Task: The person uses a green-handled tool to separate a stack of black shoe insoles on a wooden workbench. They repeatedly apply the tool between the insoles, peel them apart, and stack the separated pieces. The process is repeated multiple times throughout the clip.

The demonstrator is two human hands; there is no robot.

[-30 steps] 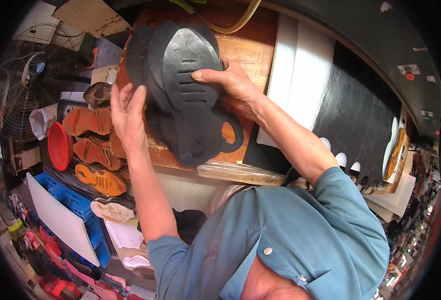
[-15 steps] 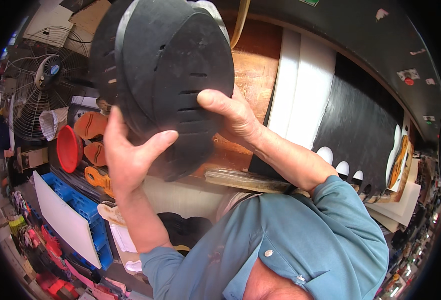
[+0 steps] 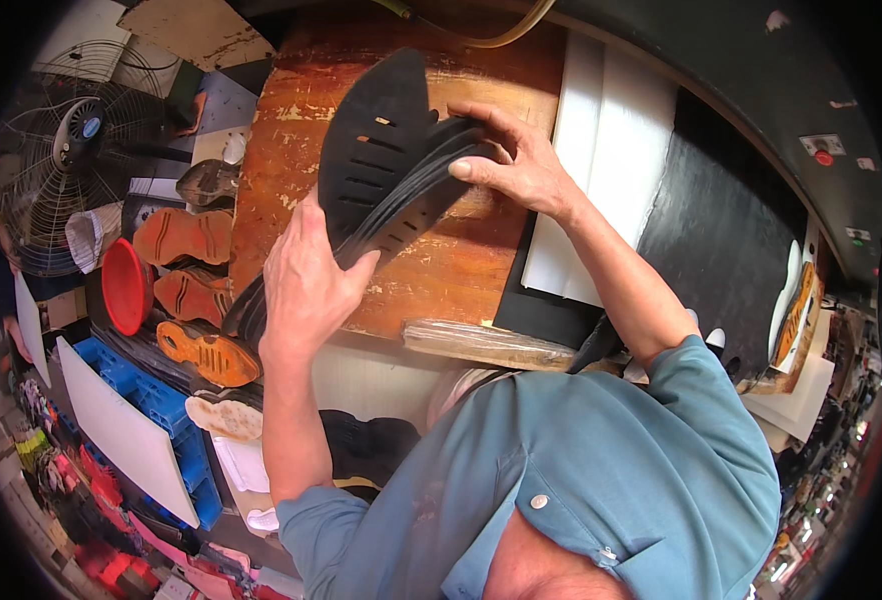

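Note:
I hold a stack of thin black sole-shaped pieces (image 3: 373,145) with slots cut through them, tilted above a worn reddish-brown wooden board (image 3: 451,285). My left hand (image 3: 311,275) is closed round the stack's near left end, thumb on my side. At the far right end my right hand (image 3: 521,165) pinches the pieces, its thumb in front and fingers behind. One piece stands apart from the others at the back, fanned to the left. The remaining edges lie close together between my hands.
Left of the board lie orange slotted sole shapes (image 3: 209,353), a red round dish (image 3: 127,287) and a wire-caged fan (image 3: 81,130). White sheets (image 3: 601,140) and a black sheet (image 3: 726,220) lie to the right. A plastic-wrapped bar (image 3: 486,345) rests along the near edge.
The black stack has come down and turned, now showing its layered edges and a fanned piece. My right hand has shifted right and away from me; the left has moved right.

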